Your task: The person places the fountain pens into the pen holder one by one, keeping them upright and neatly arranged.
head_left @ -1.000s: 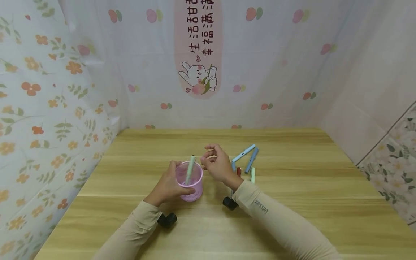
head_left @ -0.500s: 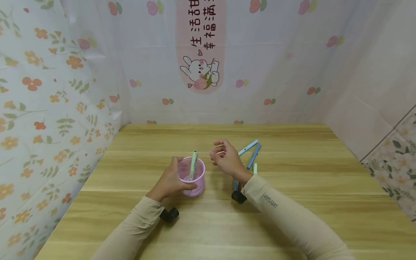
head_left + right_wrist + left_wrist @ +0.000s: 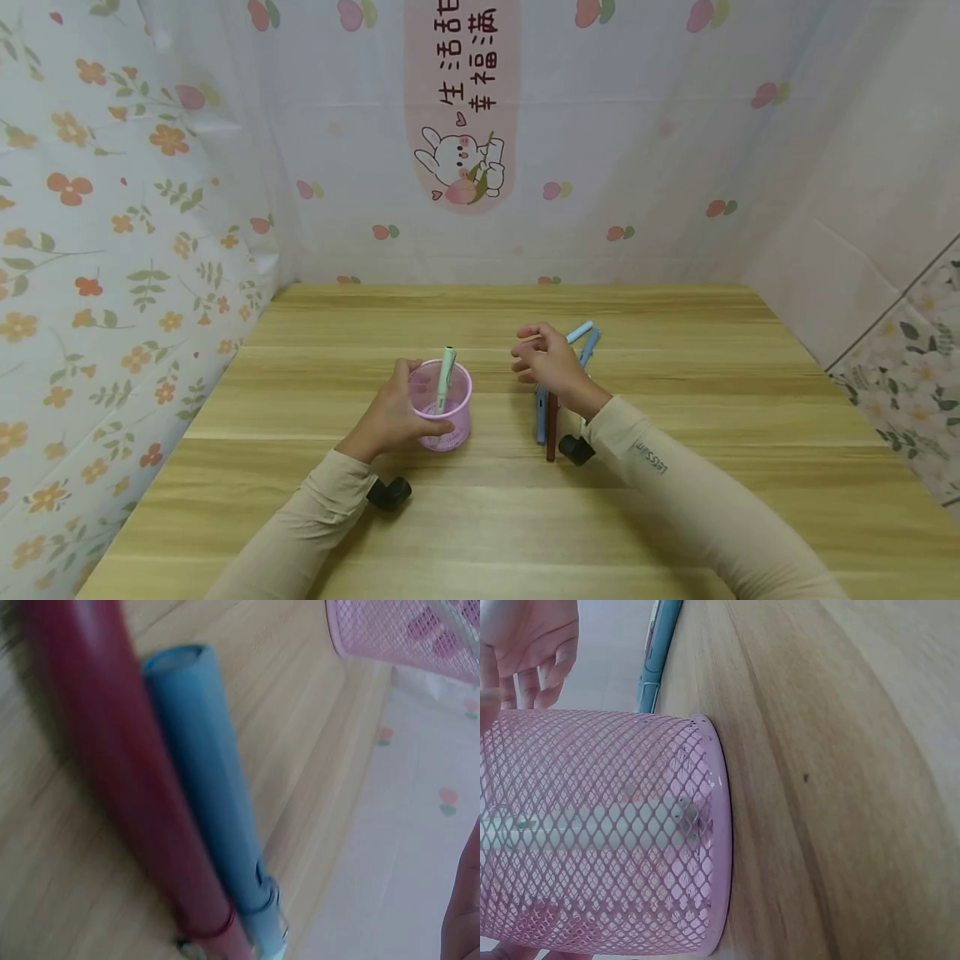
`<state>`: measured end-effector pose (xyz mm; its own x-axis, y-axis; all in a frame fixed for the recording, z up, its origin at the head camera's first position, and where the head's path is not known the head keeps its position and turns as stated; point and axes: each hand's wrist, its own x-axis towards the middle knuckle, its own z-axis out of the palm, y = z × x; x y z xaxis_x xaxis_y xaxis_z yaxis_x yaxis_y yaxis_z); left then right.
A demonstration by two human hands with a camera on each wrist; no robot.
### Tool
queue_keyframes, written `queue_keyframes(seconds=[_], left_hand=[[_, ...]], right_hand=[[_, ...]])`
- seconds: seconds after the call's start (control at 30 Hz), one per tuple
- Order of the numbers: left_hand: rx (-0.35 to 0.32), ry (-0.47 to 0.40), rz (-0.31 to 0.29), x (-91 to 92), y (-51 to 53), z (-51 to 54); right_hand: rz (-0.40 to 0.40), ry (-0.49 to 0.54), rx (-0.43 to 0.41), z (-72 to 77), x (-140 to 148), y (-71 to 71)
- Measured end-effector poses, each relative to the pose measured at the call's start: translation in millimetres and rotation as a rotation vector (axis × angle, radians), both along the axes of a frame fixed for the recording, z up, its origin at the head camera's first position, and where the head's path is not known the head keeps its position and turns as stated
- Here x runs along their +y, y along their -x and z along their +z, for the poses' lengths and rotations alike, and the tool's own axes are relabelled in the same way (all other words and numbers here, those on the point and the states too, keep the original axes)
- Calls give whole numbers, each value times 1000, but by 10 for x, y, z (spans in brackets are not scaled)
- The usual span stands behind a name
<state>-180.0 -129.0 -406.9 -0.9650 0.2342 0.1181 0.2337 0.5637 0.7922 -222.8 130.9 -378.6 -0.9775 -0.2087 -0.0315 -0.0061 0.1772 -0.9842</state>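
Note:
My left hand (image 3: 385,419) grips a pink mesh pen cup (image 3: 454,429) from its left side, thumb along the near wall. A light green pen (image 3: 446,379) leans inside the cup; through the mesh (image 3: 592,892) in the left wrist view its lower end shows near the base. My right hand (image 3: 553,364) hovers over the loose pens, fingers loosely bent and holding nothing. Below it lie a dark red pen (image 3: 552,429) and a blue pen (image 3: 541,417), side by side and large in the right wrist view. The hand partly covers the pens behind it.
Beyond the right hand lie a light blue pen (image 3: 581,331) and another blue pen (image 3: 590,345). Everything rests on a wooden table (image 3: 465,533). A patterned curtain (image 3: 337,150) hangs at the back and sides. Black wrist cameras (image 3: 576,450) sit under the wrists.
My right hand has moved right, away from the cup and over the pens, uncovering the red and blue ones. The left hand keeps holding the cup; the head view has shifted slightly.

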Motion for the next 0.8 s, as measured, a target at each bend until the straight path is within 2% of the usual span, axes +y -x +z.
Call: queue_keyframes(seconds=[0.17, 0.47, 0.8], left_hand=[[-3, -4, 4, -4, -1, -16], [-9, -4, 4, -5, -3, -18], [-17, 1, -6, -8, 11, -10]], right_hand=[[-11, -8, -52, -17, 126, 11], [-18, -150, -105, -15, 330, 14], [-15, -251, -168, -42, 586, 20]])
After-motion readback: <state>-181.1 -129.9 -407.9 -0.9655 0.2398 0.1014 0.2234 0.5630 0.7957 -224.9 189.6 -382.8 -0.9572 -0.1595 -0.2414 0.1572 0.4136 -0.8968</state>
